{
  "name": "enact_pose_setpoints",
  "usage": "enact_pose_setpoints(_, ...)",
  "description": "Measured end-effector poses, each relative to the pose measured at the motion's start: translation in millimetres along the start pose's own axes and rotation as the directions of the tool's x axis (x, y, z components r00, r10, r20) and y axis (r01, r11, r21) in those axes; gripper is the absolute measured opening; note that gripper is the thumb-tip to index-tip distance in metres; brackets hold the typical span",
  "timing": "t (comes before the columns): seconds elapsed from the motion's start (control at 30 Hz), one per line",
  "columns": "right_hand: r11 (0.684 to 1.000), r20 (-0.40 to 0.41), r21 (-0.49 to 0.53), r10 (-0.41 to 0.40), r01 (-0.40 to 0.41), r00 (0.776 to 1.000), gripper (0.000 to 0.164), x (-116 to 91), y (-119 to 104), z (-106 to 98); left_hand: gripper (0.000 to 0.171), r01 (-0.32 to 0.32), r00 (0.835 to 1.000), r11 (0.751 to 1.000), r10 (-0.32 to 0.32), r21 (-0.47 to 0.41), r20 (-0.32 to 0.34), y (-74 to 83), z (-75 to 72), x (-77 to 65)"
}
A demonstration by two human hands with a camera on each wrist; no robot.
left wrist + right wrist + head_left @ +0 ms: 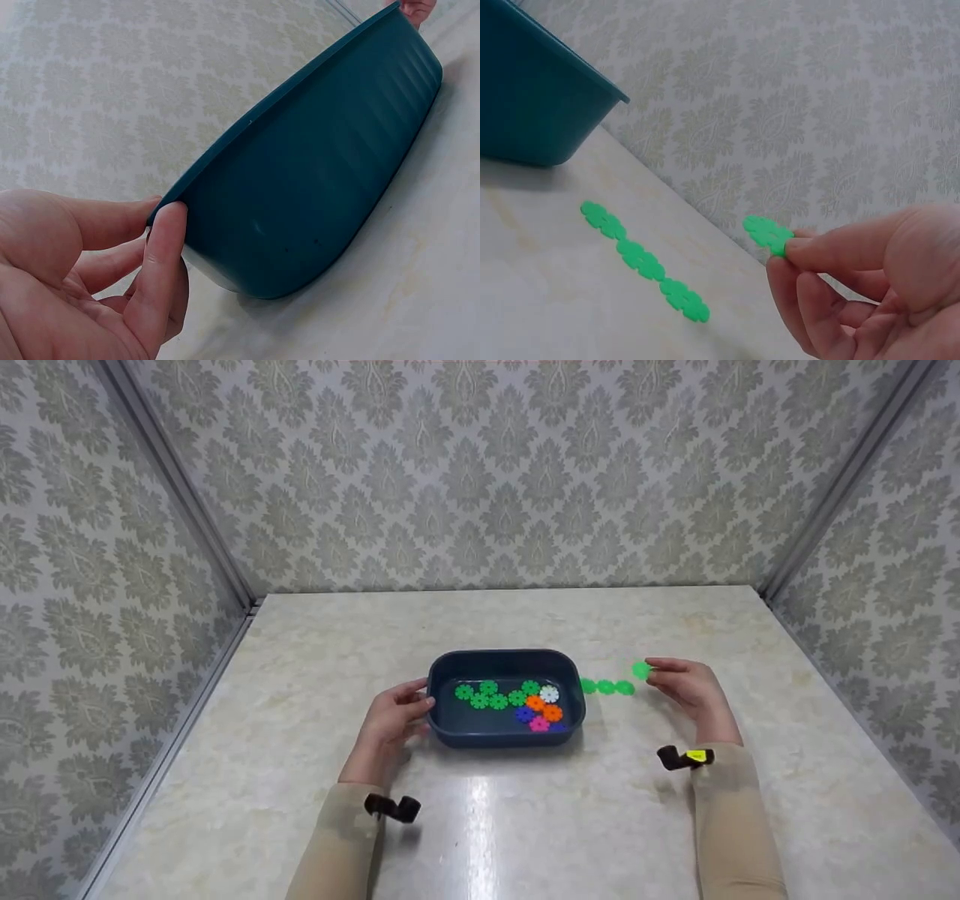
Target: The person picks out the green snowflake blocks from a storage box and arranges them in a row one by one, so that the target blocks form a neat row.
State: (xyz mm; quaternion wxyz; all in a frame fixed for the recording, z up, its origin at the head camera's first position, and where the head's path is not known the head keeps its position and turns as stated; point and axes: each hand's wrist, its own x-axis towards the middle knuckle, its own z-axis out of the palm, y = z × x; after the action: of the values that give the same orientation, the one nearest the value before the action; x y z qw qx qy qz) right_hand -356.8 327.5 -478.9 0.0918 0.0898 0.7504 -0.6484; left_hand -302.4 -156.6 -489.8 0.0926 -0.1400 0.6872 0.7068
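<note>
One bright green, flower-shaped plastic disc (641, 670) sits pinched between thumb and fingers of the person's right hand (688, 690), above the pale marbled tabletop (315, 660). Three matching green discs (606, 687) lie nearby in a touching row — just beside the dark blue, rounded rectangular plastic tub (506, 740). The left hand (392, 715) grips the tub's rim — multicoloured flower-shaped discs (552, 712) lie inside.
</note>
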Motion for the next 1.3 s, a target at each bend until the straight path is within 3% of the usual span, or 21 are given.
enact_pose_setpoints(0.6,0.974,-0.094,-0.222,0.022,-0.042,0.995,0.045,3.0,12.6,2.1,0.049,0.002,1.000,1.000,-0.002,-0.019,0.005,0.6,-0.5,-0.3)
enact_pose_setpoints(0.93,0.964,-0.159,-0.262,0.015,-0.057,0.987,0.041,5.7,11.2,11.0,0.049,0.020,1.000,1.000,-0.020,-0.012,-0.003,1.5,0.0,0.2)
enact_pose_setpoints(1.3,0.943,-0.158,-0.326,0.009,-0.061,0.987,0.038,5.9,10.0,9.9,0.050,-0.020,1.000,0.999,0.020,-0.028,0.014,-0.5,-0.4,0.4)
